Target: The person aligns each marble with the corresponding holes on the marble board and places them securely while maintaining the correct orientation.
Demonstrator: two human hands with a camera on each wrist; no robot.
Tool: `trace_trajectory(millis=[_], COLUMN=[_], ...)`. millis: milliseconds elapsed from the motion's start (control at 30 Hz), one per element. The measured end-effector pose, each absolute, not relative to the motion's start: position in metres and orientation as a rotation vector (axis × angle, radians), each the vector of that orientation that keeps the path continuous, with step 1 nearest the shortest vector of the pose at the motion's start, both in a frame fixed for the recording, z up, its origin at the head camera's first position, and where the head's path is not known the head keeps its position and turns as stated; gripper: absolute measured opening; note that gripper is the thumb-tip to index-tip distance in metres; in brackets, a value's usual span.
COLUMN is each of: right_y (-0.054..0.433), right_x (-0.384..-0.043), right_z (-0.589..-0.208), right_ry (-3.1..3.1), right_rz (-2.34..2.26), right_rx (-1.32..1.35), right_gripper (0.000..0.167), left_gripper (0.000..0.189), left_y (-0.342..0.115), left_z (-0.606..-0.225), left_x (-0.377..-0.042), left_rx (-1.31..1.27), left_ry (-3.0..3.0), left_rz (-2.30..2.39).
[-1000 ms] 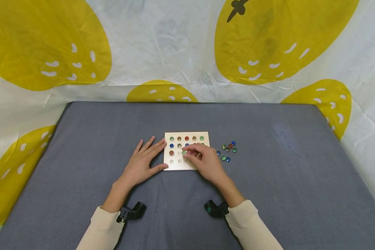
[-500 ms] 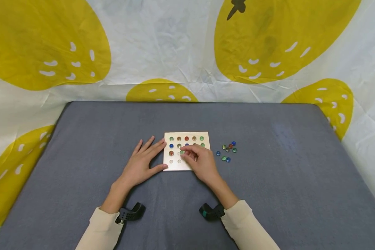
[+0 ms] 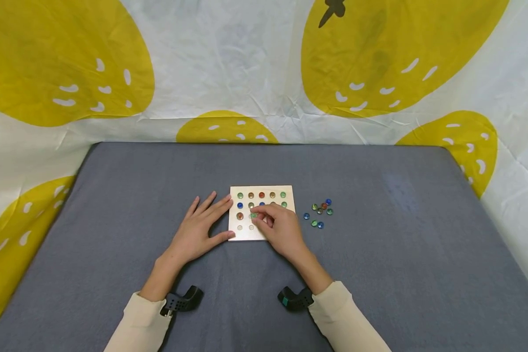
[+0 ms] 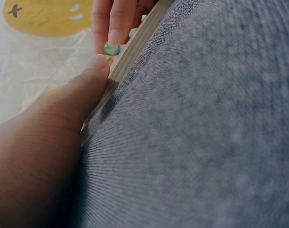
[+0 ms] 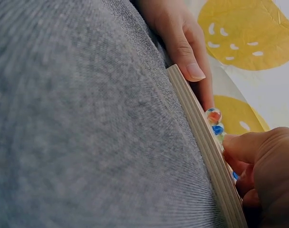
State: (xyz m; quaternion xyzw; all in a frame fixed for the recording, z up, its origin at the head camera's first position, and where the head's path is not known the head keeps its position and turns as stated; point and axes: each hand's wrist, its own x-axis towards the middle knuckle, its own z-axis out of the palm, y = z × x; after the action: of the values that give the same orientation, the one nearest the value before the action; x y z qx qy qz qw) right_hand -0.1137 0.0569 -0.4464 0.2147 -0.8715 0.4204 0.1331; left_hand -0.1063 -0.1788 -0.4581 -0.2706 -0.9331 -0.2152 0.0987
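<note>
In the head view, a pale wooden board [image 3: 246, 235] with rows of round hollows lies on the cloth, glass marbles sitting in its upper rows. My left hand [image 3: 196, 233] rests at the board's left side, fingers spread and straight, with thumb and fingertips touching its edge. Thumb and forefinger of my right hand [image 3: 283, 231] pinch a green marble [image 3: 253, 215] at the third row, second hollow from the left. The left wrist view also catches this green marble [image 4: 112, 49] between fingertips. My right hand covers the board's lower right part.
Several loose marbles [image 3: 320, 225], blue, green and reddish, lie to the right of the board. Grey cloth [image 3: 378, 254] covers the table. A white curtain [image 3: 246, 58] with yellow fruit shapes hangs behind it.
My right hand has moved slightly left with the green marble, to the second hollow of the third row. The left hand stays at the board's edge.
</note>
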Motion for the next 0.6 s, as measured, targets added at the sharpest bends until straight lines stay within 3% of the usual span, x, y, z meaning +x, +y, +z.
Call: trace_trajectory(millis=[600], right_y=[0.0566], right_x=[-0.1135], right_z=[-0.4443], right_ry=[-2.530], right_rz=[1.196], right_rx=[0.624], right_gripper=[0.015], left_gripper=[0.075], left_y=[-0.1785], left_z=[-0.4567], left_x=[-0.1054], left_rx=[-0.803], left_ry=[-2.756], left_rz=[-0.652])
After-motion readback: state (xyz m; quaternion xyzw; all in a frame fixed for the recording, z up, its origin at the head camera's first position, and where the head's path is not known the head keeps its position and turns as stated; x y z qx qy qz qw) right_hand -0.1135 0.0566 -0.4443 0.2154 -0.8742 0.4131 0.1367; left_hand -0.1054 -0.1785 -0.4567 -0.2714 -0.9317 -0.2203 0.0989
